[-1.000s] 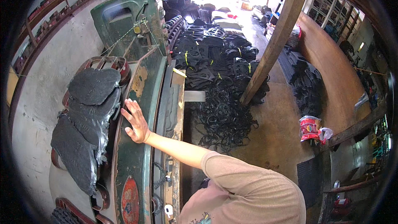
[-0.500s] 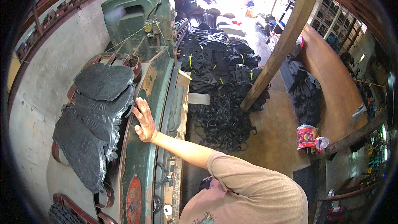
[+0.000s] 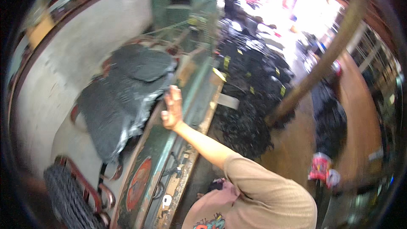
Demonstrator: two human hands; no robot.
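Note:
My right hand [image 3: 172, 111] rests palm down on the long green metal body [image 3: 152, 154] of a machine-like structure, near its left edge. Its fingers are stretched out, with nothing in them. Just left of the fingertips lie large black rubber-like sheets [image 3: 123, 89], overlapping, with ragged shiny edges. Brown curved bands [image 3: 78, 176] show beneath and below them. A red oval plate [image 3: 138, 182] sits on the green side nearer to me. My left hand is out of view. Motion blur softens the picture.
A dark ribbed roll [image 3: 68, 197] lies at lower left. Beyond the structure, heaps of black strips [image 3: 246, 131] with yellow ties cover the floor. A slanted wooden post [image 3: 322, 63] stands at right, near a red packet [image 3: 320, 167]. An upright green panel [image 3: 182, 8] rises at the far end.
My view has swung left, so the scene sits further right, and more of the dark ribbed roll shows. My right hand stays spread on the green body.

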